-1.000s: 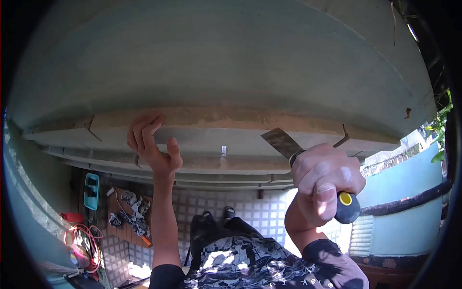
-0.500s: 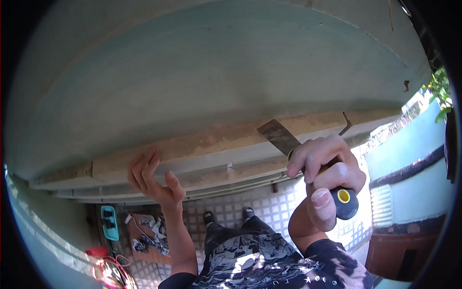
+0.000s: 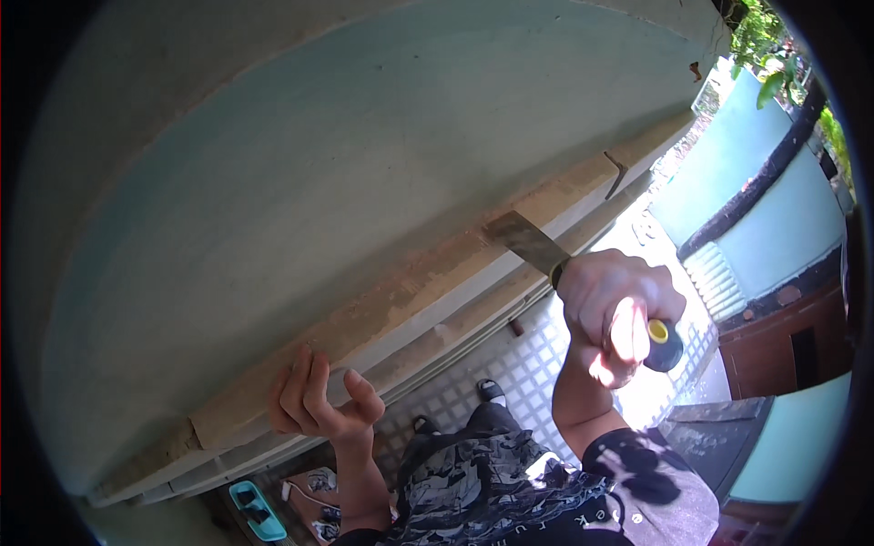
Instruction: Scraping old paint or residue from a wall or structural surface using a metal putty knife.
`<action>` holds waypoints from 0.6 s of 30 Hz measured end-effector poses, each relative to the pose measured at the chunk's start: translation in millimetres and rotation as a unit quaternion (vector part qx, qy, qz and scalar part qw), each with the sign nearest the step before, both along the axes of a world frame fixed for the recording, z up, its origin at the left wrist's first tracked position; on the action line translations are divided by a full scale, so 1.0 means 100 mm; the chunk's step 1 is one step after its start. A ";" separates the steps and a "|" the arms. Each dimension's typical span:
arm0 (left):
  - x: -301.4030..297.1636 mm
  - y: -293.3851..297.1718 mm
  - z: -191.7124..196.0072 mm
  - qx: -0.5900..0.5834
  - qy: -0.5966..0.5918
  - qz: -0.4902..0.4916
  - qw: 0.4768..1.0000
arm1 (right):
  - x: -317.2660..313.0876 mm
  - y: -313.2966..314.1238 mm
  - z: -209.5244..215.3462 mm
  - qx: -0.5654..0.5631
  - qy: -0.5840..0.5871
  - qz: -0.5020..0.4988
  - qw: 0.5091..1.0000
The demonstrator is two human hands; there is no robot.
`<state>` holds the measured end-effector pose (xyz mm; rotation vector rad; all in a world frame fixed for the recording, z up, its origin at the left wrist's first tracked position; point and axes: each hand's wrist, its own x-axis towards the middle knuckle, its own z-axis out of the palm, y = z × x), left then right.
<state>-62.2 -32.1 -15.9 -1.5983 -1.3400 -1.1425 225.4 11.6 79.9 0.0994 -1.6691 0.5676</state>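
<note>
My right hand (image 3: 619, 309) is wrapped round the dark, yellow-trimmed handle of a putty knife (image 3: 528, 244). Its flat metal blade points up and left, and the tip meets the worn tan ledge (image 3: 428, 273) below the pale green wall (image 3: 346, 173). Patches of the ledge's surface look scuffed and flaked left of the blade. Farther left, my left hand (image 3: 319, 396) holds nothing; its fingers are apart, with the fingertips resting at the ledge's front edge.
Under the ledge run more pale mouldings, above a tiled floor (image 3: 537, 364) where my sandalled feet stand. A turquoise tray (image 3: 257, 511) lies at the lower left beside a brown board (image 3: 305, 491) with cloth. Light-blue walls (image 3: 792, 182) and plants (image 3: 765, 45) are at the right.
The view has tilted, so the ledge now slopes up to the right. My right hand still grips the putty knife, its tip on the ledge. My left hand stays at the ledge's edge.
</note>
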 end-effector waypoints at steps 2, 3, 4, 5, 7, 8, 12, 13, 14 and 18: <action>0.01 -0.04 -0.01 -0.005 0.008 -0.007 1.000 | -0.01 -0.02 -0.03 -0.005 0.024 0.085 0.996; 0.05 -0.07 -0.01 -0.016 0.002 -0.017 1.000 | -0.01 -0.16 -0.01 -0.012 0.027 0.020 0.999; 0.03 -0.05 0.00 -0.023 0.000 -0.025 0.999 | -0.08 -0.23 0.04 -0.016 0.034 -0.042 0.998; -0.01 -0.06 0.00 -0.021 0.003 -0.030 0.999 | -0.14 -0.26 0.06 -0.019 0.040 -0.104 0.994; -0.05 -0.14 -0.03 -0.068 0.001 -0.024 0.997 | -0.31 -0.26 -0.01 -0.041 0.102 -0.176 0.978; -0.02 -0.16 0.00 -0.067 -0.001 -0.031 0.997 | -0.24 -0.18 0.02 -0.021 0.086 -0.153 0.984; -0.06 -0.18 0.00 -0.082 -0.008 -0.024 0.996 | -0.32 -0.30 0.12 -0.058 0.049 -0.180 0.981; -0.01 -0.17 0.00 -0.083 -0.015 -0.026 0.996 | -0.24 -0.33 0.15 -0.057 0.041 -0.170 0.983; 0.00 -0.17 0.02 -0.081 -0.018 -0.027 0.996 | -0.21 -0.29 0.12 -0.047 0.053 -0.145 0.987; 0.05 -0.20 0.04 -0.096 -0.030 -0.024 0.995 | -0.24 -0.15 0.12 -0.036 0.067 -0.142 0.987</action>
